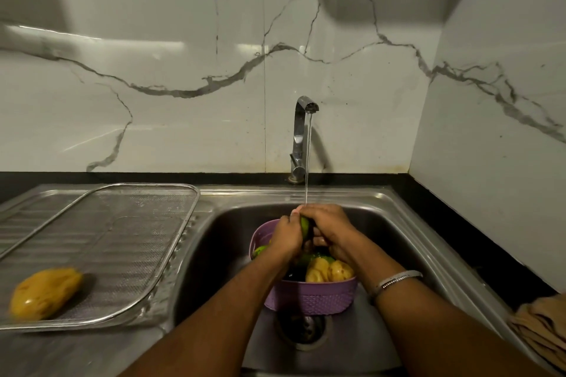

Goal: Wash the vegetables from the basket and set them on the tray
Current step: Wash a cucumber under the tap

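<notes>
two forearms fill the near edge. at far left a yellow vegetable (45,292) lies on the mesh tray (171,242). over the purple basket (312,297) in the sink (413,229), a green vegetable (305,226) is gripped by left hand (286,236) and right hand (329,228) under the running tap (301,135). washing is judged underway; next, carrying it left to the tray is called for.

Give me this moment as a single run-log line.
step: washing | both hands, left hand and right hand, grip green vegetable under tap stream | basket in sink, still holds vegetables | tray: one yellow vegetable
</notes>
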Tool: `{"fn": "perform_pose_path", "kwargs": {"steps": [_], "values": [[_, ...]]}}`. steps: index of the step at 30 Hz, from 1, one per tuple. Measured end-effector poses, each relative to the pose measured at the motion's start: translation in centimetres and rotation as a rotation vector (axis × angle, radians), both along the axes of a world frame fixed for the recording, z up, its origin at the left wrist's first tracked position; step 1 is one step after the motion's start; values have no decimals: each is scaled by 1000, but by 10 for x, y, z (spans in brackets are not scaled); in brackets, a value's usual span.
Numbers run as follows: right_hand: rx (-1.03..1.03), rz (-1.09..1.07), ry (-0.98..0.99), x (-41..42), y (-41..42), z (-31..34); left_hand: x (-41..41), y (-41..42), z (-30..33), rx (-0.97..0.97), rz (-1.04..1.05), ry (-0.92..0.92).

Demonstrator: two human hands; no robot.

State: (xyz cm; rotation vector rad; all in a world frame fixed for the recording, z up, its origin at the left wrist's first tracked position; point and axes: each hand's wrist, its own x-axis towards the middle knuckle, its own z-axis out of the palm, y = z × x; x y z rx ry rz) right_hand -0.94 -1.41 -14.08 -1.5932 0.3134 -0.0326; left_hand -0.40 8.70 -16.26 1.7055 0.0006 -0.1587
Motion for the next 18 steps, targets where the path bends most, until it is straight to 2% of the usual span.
{"fn": "perform_pose_path", "kwargs": {"steps": [2, 7, 12, 14, 18], "values": [[22, -25, 19, 1, 1, 0, 2, 1, -1, 27, -6, -19], [-72, -204, -9, 6, -8, -1, 5, -4, -11, 31, -91, -101], [80, 17, 61, 2, -3, 3, 7, -8, -9, -5, -2, -85], [92, 32, 51, 3, 0, 0, 10, -5, -10, -8, 29, -55], [-8, -161, 0, 9, 0, -2, 9, -7, -10, 31, -45, -135]]}}
